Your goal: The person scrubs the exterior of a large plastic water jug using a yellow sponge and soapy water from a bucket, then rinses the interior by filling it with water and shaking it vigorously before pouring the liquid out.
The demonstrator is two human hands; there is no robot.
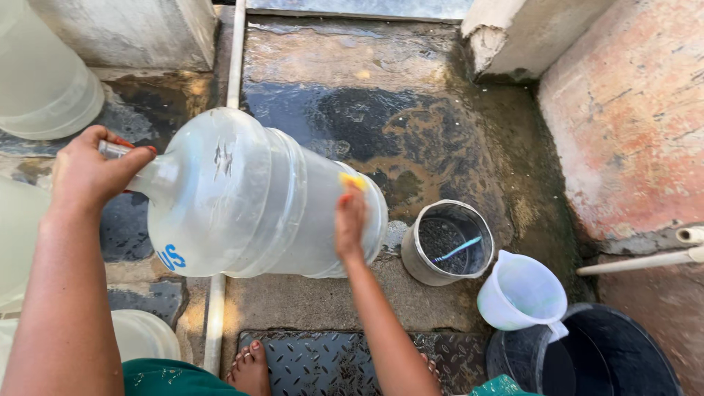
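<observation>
While the left hand (pixel 86 174) grips its neck, the clear jug (pixel 249 198) (tipped sideways) meets right-hand fingers (pixel 350 213) pinching a yellow sponge (pixel 353 180).

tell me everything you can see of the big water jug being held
The jug is a large, clear plastic bottle with ribbed rings round its body, a narrow neck and blue lettering near the shoulder. It looks scuffed, wet and about empty. It lies tilted on its side above the wet concrete floor, neck to the left. The left hand grips the neck; the right hand presses a yellow scrubber against its base end. A white pipe runs beneath it.
</observation>
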